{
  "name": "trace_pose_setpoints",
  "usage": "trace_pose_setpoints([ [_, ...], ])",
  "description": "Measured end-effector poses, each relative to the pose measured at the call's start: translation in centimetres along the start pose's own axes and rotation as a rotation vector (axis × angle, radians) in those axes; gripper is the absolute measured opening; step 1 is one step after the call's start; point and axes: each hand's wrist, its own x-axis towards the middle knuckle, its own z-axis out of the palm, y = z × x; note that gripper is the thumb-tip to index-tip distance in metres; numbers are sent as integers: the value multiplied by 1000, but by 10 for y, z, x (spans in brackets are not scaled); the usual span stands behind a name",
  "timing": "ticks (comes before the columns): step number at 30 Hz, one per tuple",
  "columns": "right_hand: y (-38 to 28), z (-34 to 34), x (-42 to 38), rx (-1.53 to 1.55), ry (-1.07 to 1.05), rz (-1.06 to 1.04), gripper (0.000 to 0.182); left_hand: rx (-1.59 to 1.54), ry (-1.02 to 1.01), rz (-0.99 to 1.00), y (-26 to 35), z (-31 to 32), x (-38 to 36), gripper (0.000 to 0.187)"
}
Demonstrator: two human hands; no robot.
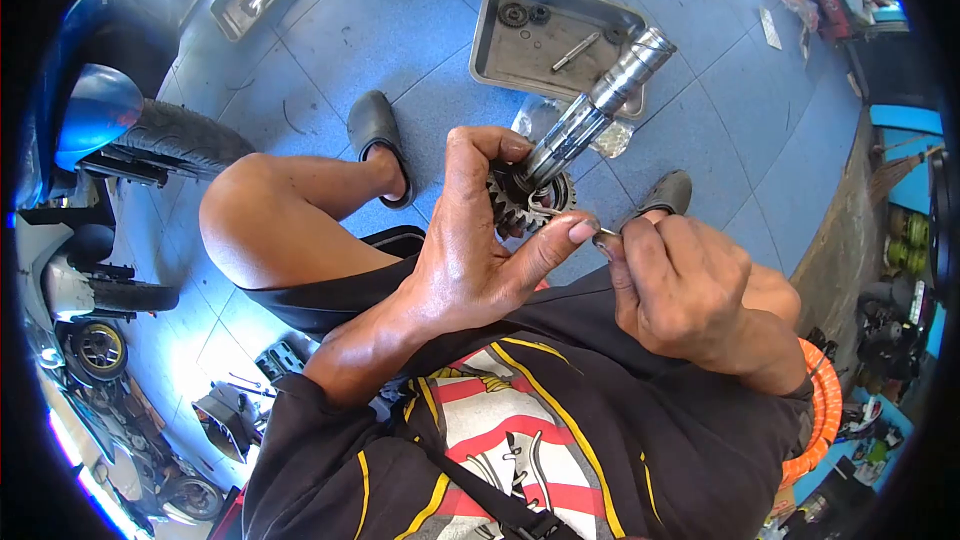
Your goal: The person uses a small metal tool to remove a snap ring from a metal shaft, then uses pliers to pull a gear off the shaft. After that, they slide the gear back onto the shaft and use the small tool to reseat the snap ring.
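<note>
My left hand [455,250] is wrapped round a splined steel gear shaft [605,100], holding it at the end with the toothed gears [515,202]. The shaft slants up and to the right, past the near edge of the tray. A thin bent piece of metal [543,208] shows by the gear, close to my left thumb. Just right of that thumb, my right hand [685,280] is closed in a pinch on a slim metal piece [604,236]. Its kind cannot be made out, as my fingers cover most of it.
A metal tray [484,40] on the blue tiled floor holds gears [514,15], small rings and a rod [576,51]. A smaller tray [228,18] lies farther left. Motorcycle wheels [180,135] stand at left. An orange coiled hose [826,410] is beside my right arm.
</note>
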Motion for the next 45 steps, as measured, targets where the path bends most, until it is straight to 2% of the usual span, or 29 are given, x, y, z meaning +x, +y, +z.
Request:
trace_pose_setpoints([
  [4,1,3,-1,-115,58,-21,16,-26,0,-81,4,-1,1,60],
  [6,8,5,2,121,58,28,14,5,17,-47,4,-4,2,60],
  [9,14,15,1,237,142,38,15,13,-15,1,-1,-4,1,60],
  [10,15,18,1,236,140,35,15,11,-12,0,-4,-3,2,60],
  [12,15,23,0,311,117,17,16,47,44,133,-10,1,2,64],
  [16,11,25,0,319,96,25,16,51,43,135,-8,1,2,65],
  [19,8,23,1,235,142,26,18,75,-31,38,0,-4,0,61],
  [22,7,23,2,212,130,26,20,67,-13,32,1,-4,0,60],
  [25,6,22,2,218,80,40,21,14,84,97,-8,3,1,64],
  [28,5,23,2,242,79,46,19,69,80,100,-6,3,1,63],
  [33,-3,16,1,6,38,13,15,62,62,63,-6,5,-2,63],
  [37,-2,23,-1,-19,101,-3,14,51,79,98,-11,7,-1,63],
  [39,-3,23,-1,302,37,151,14,65,81,85,-10,8,-2,64],
  [40,-3,22,0,302,38,149,14,79,86,71,-9,7,-2,64],
  [42,-3,17,2,617,-77,337,21,123,80,91,-6,5,0,64],
  [45,3,13,1,796,-165,423,19,129,76,138,-6,3,1,62],
])
